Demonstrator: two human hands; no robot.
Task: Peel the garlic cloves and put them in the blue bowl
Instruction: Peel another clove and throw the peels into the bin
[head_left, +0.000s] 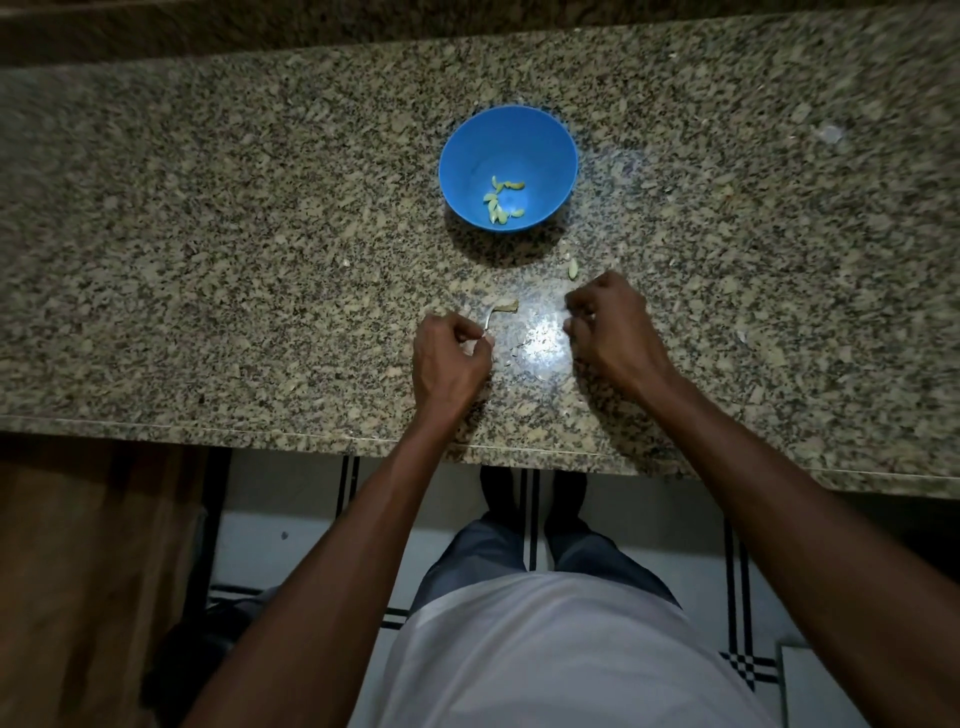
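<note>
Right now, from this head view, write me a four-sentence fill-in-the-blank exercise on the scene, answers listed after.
1. The peeled cloves lie inside the ____ bowl.
2. The bowl stands on a speckled ____ counter.
3. The left hand pinches a thin ____ peel strip.
4. One loose clove lies on the counter between the bowl and the ____ hand.

Missing words: blue; granite; curling; right

blue bowl (457, 171) upright, peeled cloves (501, 205) inside
</note>
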